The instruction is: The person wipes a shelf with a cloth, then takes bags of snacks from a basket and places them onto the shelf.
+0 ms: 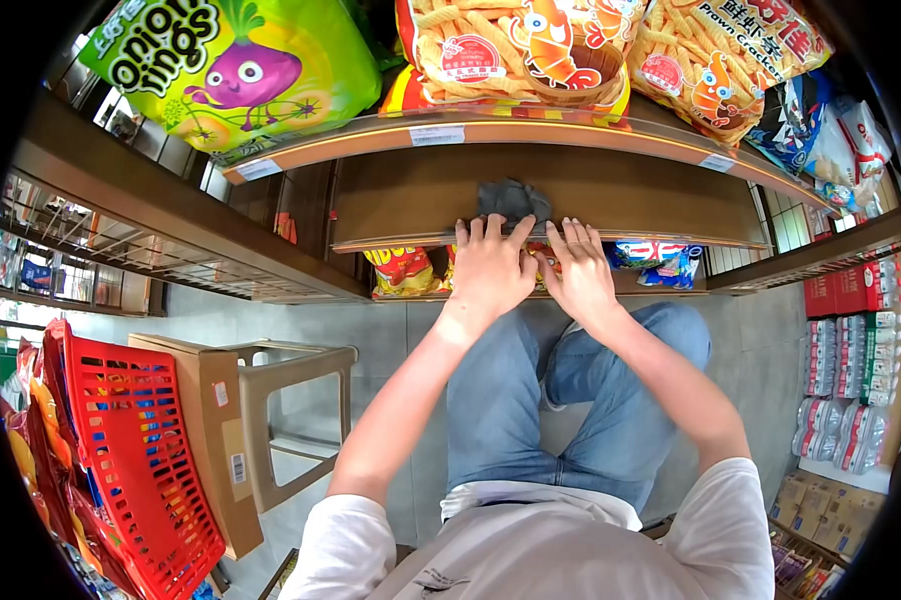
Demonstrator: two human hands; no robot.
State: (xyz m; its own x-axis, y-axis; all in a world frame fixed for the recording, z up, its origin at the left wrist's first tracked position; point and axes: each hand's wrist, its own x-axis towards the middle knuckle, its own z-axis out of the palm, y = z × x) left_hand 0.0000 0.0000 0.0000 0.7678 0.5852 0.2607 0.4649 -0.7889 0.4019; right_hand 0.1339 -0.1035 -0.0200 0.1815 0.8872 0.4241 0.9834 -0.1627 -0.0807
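Observation:
A dark grey cloth point(512, 200) lies crumpled on the brown shelf board point(651, 205) in front of me. My left hand point(493, 262) rests at the board's front edge with fingers stretched out, its fingertips at the cloth's near side. Just to the right, my right hand point(578, 268) lies over the same edge, fingers extended. The two thumbs are close together. Neither hand is wrapped round anything that shows. Snack bags, one red and yellow point(404, 270) and one blue point(661, 262), sit on the level below, partly hidden by the board and my hands.
Above, a shelf holds a green onion rings bag point(251, 75) and prawn cracker bags point(526, 55). On the left stand a red basket point(136, 450), a cardboard box point(221, 430) and a beige stool point(306, 420). Packs of bottles point(837, 355) are stacked at right.

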